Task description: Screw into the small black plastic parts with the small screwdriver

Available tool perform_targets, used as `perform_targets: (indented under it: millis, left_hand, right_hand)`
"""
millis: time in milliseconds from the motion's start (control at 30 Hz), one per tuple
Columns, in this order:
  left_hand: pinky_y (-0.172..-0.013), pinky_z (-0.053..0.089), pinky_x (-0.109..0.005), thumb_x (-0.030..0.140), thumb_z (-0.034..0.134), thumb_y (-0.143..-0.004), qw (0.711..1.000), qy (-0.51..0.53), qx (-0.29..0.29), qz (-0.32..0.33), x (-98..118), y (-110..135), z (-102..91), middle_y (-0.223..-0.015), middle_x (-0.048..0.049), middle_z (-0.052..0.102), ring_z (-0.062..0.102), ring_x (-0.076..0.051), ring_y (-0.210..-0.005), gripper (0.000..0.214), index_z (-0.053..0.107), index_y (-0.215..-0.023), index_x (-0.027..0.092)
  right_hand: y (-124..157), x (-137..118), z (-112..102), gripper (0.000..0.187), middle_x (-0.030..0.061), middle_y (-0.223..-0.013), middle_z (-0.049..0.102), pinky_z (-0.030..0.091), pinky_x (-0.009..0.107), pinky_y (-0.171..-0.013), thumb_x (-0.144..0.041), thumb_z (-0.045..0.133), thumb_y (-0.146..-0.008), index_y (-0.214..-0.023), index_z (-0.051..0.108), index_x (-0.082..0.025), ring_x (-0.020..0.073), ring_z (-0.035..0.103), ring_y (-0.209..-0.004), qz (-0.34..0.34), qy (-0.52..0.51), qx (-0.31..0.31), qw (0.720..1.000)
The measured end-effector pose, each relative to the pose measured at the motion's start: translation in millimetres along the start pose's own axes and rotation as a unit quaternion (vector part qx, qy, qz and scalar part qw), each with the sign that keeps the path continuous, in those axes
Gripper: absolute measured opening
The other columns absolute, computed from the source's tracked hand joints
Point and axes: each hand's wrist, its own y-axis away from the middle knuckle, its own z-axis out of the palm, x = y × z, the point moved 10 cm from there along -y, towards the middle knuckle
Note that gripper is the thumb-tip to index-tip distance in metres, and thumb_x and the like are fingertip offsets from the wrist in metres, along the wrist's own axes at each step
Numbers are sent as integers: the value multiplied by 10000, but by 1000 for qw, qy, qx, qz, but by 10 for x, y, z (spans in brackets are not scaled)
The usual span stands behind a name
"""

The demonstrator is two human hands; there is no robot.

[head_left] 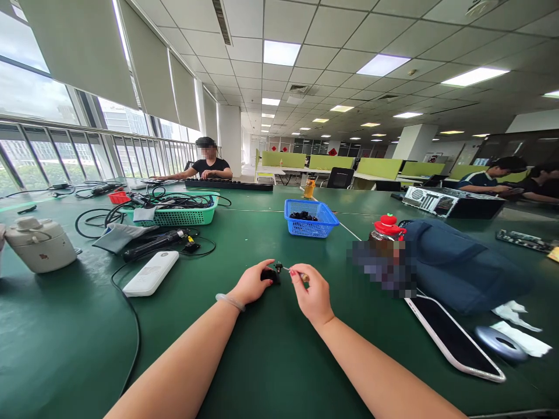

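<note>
My left hand (252, 283), with a pale bangle (230, 302) at the wrist, is closed around a small black part (272, 275) low over the green table. A tiny dark piece (278, 267) sticks up at the part's right end. My right hand (313, 292) pinches a small screwdriver (304, 277), most of its handle covered by the fingers. Its thin shaft points left, with the tip at or very close to the dark piece; contact cannot be made out. Beyond both hands stands a blue basket (311, 230) with several small black parts in it.
A white power bank (151, 273), a black cable (138, 326) and a green basket (183, 216) of cables lie left. On the right are a phone (454, 334), a dark blue bag (463, 262) and a red-lidded jar (388, 228). A person (212, 166) sits across the table.
</note>
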Motion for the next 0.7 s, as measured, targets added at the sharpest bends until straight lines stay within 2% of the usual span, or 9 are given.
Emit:
perform_targets:
  millis: [100, 167, 200, 267, 333, 533, 700]
  left_hand:
    - [-1024, 419, -337, 113, 610, -746, 1000, -9, 2, -10, 1, 14, -13, -1167, -63, 669, 607, -211, -1100, 590, 519, -1321, 211]
    - [-1034, 412, -338, 124, 623, -740, 1000, -10, -1, -11, 0, 18, -10, -1182, -59, 663, 600, -213, -1114, 597, 524, -1320, 225]
    - [-1038, 409, -344, 132, 637, -730, 1000, -13, -3, -9, 1, 19, -5, -1197, -63, 657, 592, -220, -1126, 610, 524, -1322, 224]
    - [-1043, 402, -358, 139, 669, -702, 1000, -21, -7, -4, 3, 17, 6, -1230, -74, 640, 575, -237, -1150, 644, 525, -1325, 216]
    - [-1041, 402, -363, 126, 681, -682, 1000, -24, -6, -1, 2, 13, 10, -1243, -74, 634, 571, -245, -1155, 657, 536, -1316, 215]
    - [-1016, 422, -348, 93, 675, -677, 1000, -22, 1, 4, 11, 13, -7, -1189, -57, 665, 602, -233, -1102, 627, 569, -1280, 227]
    - [-1007, 431, -353, 96, 674, -679, 1000, -24, -7, 6, 45, 30, -12, -1184, -70, 669, 607, -232, -1096, 604, 583, -1265, 210]
  right_hand:
    - [13, 480, -180, 323, 18, -584, 603, 503, 287, -534, -470, 534, -866, -797, 623, -167, 161, 585, -525, 174, -51, 82, 980]
    - [52, 702, -251, 370, 1, -539, 577, 486, 277, -506, -534, 566, -817, -781, 602, -167, 154, 561, -496, 244, -98, 123, 957]
    - [59, 762, -269, 375, 1, -546, 581, 479, 270, -499, -545, 587, -794, -776, 586, -170, 150, 556, -498, 257, -120, 136, 949]
    - [49, 789, -269, 364, 9, -598, 606, 462, 255, -481, -538, 615, -773, -773, 548, -180, 138, 550, -501, 257, -155, 140, 943]
    - [28, 722, -228, 345, 19, -659, 628, 442, 243, -458, -522, 609, -788, -774, 517, -190, 126, 544, -491, 238, -161, 119, 950]
    - [5, 348, 49, 286, -44, -515, 520, 448, 245, -490, -482, 536, -866, -785, 511, -209, 134, 540, -459, 166, -82, -14, 983]
    - [-81, 271, 164, 252, -33, -607, 570, 449, 249, -500, -463, 544, -856, -851, 496, -217, 131, 551, -451, 147, -50, -53, 987]
